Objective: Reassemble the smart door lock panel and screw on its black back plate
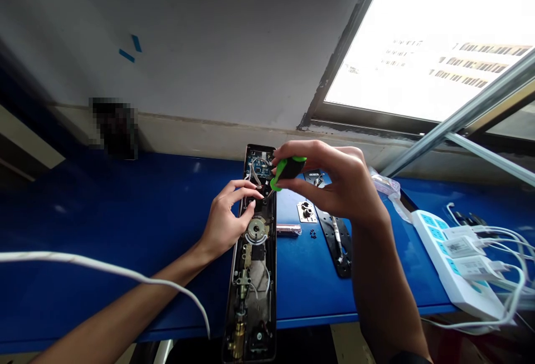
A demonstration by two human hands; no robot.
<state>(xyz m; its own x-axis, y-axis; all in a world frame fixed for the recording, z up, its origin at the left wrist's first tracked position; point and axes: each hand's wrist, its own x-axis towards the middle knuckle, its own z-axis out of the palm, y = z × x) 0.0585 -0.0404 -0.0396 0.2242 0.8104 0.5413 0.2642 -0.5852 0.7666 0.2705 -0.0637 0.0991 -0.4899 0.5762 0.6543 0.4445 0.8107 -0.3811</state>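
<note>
Gripping a green screwdriver (286,170), my right hand (334,183) angles its tip down into the open lock case (253,252); my left hand (228,216) holds nothing, fingers half curled and pressing the case's rim, I judge to steady it. Inside the case sit a circuit board at 12 o'clock, a round spindle mid-way and brass parts at 6. It lies lengthwise on the blue worktop (125,219), a power strip (455,263) at 3 o'clock

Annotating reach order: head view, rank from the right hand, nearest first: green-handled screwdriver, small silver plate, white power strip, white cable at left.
1. Green-handled screwdriver: held in the right hand.
2. Small silver plate: on the blue table, just below that hand.
3. White power strip: far right.
4. White cable: far left, past the lock body.
</note>
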